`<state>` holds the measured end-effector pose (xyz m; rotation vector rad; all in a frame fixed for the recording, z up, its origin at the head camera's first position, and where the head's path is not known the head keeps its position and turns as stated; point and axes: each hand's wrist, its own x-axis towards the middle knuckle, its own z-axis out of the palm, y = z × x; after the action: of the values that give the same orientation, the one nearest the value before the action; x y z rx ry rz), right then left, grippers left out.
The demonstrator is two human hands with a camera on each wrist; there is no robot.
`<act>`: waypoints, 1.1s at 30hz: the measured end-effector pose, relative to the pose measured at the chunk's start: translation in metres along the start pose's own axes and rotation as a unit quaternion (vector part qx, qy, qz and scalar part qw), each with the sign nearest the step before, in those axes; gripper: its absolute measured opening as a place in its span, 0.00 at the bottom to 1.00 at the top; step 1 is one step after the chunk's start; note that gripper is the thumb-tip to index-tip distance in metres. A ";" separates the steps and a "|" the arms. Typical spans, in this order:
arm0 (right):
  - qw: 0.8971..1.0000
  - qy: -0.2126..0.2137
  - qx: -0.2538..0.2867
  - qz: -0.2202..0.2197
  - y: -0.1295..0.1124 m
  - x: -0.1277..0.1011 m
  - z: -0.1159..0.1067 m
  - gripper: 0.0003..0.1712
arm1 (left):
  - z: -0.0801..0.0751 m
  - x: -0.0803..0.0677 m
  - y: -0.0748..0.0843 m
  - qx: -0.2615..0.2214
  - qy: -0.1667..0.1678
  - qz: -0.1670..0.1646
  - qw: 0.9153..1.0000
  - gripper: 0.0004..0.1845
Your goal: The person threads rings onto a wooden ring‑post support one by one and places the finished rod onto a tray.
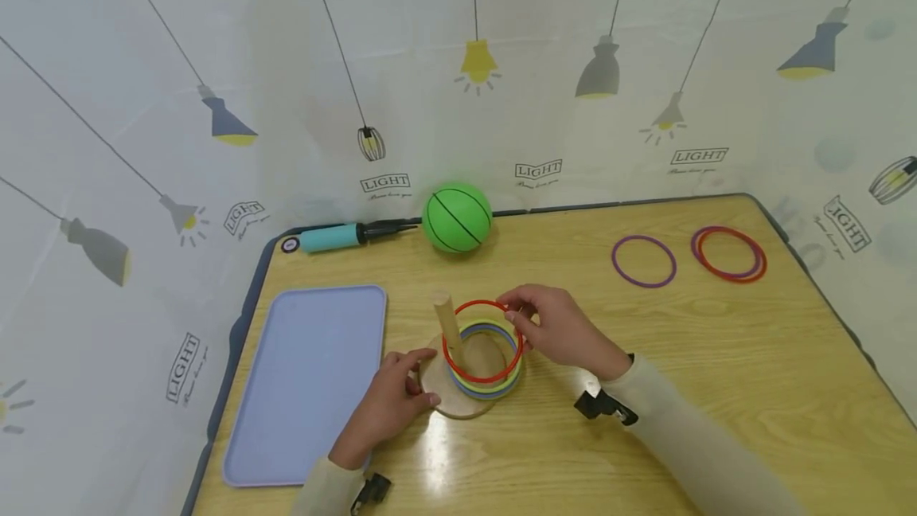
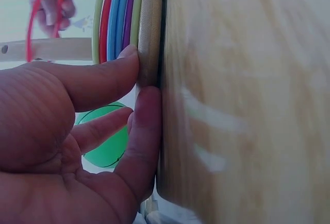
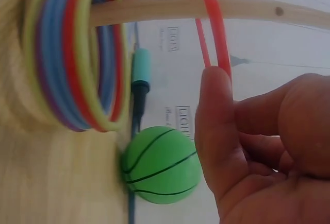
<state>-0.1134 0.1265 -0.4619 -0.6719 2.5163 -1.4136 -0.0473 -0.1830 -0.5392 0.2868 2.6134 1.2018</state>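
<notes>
A round wooden base (image 1: 453, 406) with an upright wooden post (image 1: 446, 318) stands on the table before me. Yellow, red, blue and purple rings (image 3: 67, 54) are stacked low around the post. Between thumb and fingers, my right hand (image 1: 557, 326) pinches a red ring (image 1: 484, 380). That ring encircles the post, above the stack and apart from it. My left hand (image 1: 389, 403) holds the base at its left edge, thumb and fingers set against the rim. In the left wrist view one fingertip (image 2: 129, 54) also touches the lowest rings.
A pale lilac tray (image 1: 308, 388) lies left of the base. Behind stand a green ball (image 1: 457, 218) and a teal hand pump (image 1: 331, 238). At the right back lie a purple ring (image 1: 675, 265) and a red ring (image 1: 764, 267) overlapping another purple one. Printed fabric encloses the table.
</notes>
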 end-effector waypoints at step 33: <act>0.994 0.075 -0.075 0.026 0.069 -0.015 0.002 0.12 | 0.000 -0.001 0.007 -0.020 -0.007 -0.019 1.000 0.36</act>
<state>-0.1193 0.1626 -0.5221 -0.5376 2.7574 -1.3127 -0.0462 -0.1788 -0.5338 0.2375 2.5685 1.2324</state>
